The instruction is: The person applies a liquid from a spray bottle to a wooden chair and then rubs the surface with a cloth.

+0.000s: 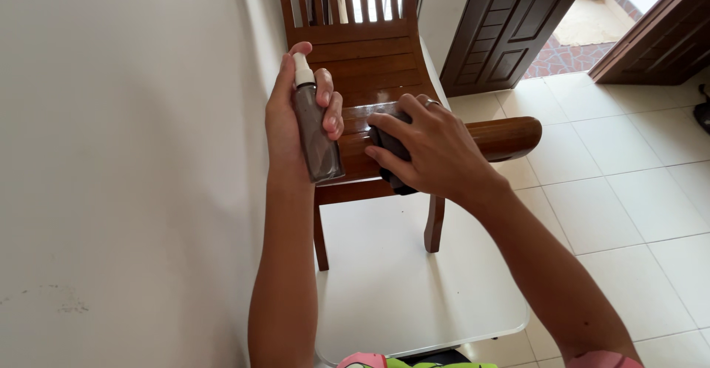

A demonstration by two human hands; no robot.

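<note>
I observe my left hand with fingers clamped on a grey spray bottle, right hand fingers clamped on a dark cloth pressed to the wooden chair seat.

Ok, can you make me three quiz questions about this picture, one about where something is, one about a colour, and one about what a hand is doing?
1. Where is the cloth?
A. on the floor
B. on the chair seat, under the right hand
C. hanging on the door

2. What colour is the bottle top?
A. white
B. red
C. black

3. What is the left hand doing?
A. lying flat on the wall
B. hanging free
C. gripping the bottle upright

Answers:
1. B, the right hand presses the dark cloth onto the wooden seat.
2. A, the spray top above the grey bottle is white.
3. C, the fingers wrap round the bottle, with one finger on its top.
</note>
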